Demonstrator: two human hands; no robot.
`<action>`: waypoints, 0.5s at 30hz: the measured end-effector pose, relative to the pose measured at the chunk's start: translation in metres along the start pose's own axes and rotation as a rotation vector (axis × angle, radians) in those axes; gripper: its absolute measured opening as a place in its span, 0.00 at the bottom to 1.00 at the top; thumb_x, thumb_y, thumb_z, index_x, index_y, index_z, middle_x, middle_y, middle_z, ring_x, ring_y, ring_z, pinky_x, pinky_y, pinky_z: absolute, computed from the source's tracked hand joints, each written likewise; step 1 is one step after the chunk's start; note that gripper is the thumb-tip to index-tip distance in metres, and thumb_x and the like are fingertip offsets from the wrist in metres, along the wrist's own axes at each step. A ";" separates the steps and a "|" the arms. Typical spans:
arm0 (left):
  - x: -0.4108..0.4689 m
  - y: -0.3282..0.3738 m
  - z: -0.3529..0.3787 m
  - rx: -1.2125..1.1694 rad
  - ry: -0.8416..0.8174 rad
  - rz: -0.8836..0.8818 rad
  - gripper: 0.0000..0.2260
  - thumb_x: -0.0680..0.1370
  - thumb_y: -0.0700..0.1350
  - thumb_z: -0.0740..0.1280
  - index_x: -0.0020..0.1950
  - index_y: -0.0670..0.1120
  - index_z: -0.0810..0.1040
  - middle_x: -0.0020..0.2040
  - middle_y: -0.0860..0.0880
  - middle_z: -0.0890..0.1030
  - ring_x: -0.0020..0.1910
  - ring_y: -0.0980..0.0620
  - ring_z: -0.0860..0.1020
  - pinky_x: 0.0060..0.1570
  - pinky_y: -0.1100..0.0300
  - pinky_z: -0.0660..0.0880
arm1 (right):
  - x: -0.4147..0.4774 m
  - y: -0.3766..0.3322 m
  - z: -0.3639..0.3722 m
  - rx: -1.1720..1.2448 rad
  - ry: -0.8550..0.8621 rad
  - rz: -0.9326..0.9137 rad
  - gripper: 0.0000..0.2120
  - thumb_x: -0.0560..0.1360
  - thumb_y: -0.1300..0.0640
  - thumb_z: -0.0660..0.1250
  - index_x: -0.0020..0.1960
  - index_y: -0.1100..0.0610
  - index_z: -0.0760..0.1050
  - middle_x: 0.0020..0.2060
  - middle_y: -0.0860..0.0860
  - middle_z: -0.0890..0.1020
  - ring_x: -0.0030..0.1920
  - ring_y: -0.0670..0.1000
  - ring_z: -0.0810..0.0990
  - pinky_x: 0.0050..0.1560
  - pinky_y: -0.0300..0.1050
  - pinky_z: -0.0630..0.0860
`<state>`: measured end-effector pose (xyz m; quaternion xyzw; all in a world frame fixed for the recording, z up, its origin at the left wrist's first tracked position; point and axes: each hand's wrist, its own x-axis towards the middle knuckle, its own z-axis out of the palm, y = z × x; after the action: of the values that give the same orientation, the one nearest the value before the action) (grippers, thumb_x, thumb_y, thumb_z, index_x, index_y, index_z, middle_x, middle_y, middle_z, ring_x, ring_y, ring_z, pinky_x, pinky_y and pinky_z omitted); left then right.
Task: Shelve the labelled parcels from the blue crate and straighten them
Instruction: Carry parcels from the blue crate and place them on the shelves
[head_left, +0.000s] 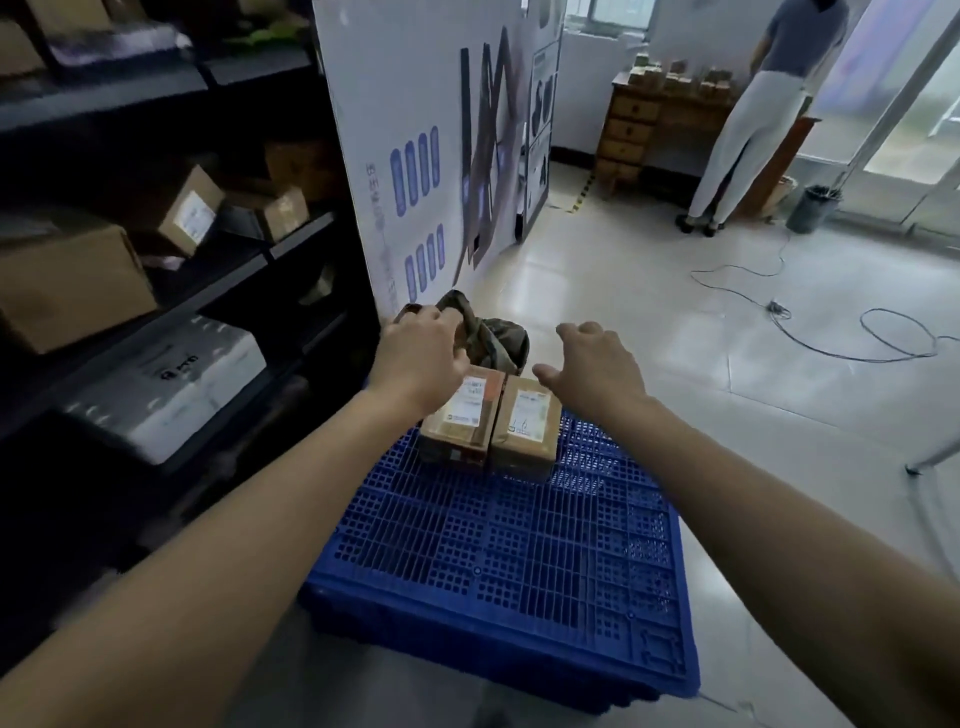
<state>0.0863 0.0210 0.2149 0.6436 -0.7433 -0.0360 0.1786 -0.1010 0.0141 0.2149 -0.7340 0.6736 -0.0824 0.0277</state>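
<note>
A blue crate lies upside down on the floor, its gridded base facing up. Two brown labelled parcels stand side by side on its far end: the left parcel and the right parcel. My left hand reaches over the left parcel, fingers curled around a dark green bag just behind the parcels. My right hand hovers above and right of the right parcel, fingers spread, holding nothing.
Dark metal shelves run along the left, holding cardboard boxes and a white package. A tall printed carton stands behind the crate. A person stands at a wooden dresser. Cables trail across the tiled floor.
</note>
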 end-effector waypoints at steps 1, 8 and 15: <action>0.011 -0.006 0.013 -0.023 -0.032 -0.032 0.17 0.79 0.47 0.62 0.66 0.44 0.71 0.62 0.43 0.75 0.59 0.42 0.73 0.58 0.48 0.69 | 0.014 0.008 0.010 0.012 -0.018 0.014 0.25 0.77 0.45 0.64 0.68 0.58 0.67 0.63 0.59 0.73 0.63 0.60 0.71 0.57 0.55 0.72; 0.075 -0.056 0.111 -0.353 -0.300 -0.347 0.20 0.80 0.48 0.63 0.70 0.42 0.68 0.66 0.42 0.72 0.60 0.43 0.74 0.53 0.53 0.72 | 0.088 0.051 0.105 -0.003 -0.196 0.120 0.26 0.77 0.44 0.63 0.68 0.59 0.67 0.64 0.59 0.73 0.64 0.60 0.68 0.59 0.55 0.71; 0.118 -0.124 0.236 -0.564 -0.377 -0.669 0.21 0.79 0.47 0.66 0.69 0.40 0.69 0.67 0.42 0.72 0.62 0.43 0.72 0.54 0.53 0.69 | 0.132 0.090 0.226 0.119 -0.314 0.292 0.31 0.75 0.43 0.65 0.71 0.58 0.63 0.65 0.60 0.71 0.66 0.62 0.67 0.59 0.58 0.71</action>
<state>0.1174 -0.1563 -0.0144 0.7563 -0.4758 -0.4083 0.1869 -0.1437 -0.1410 -0.0105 -0.6295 0.7542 -0.0018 0.1870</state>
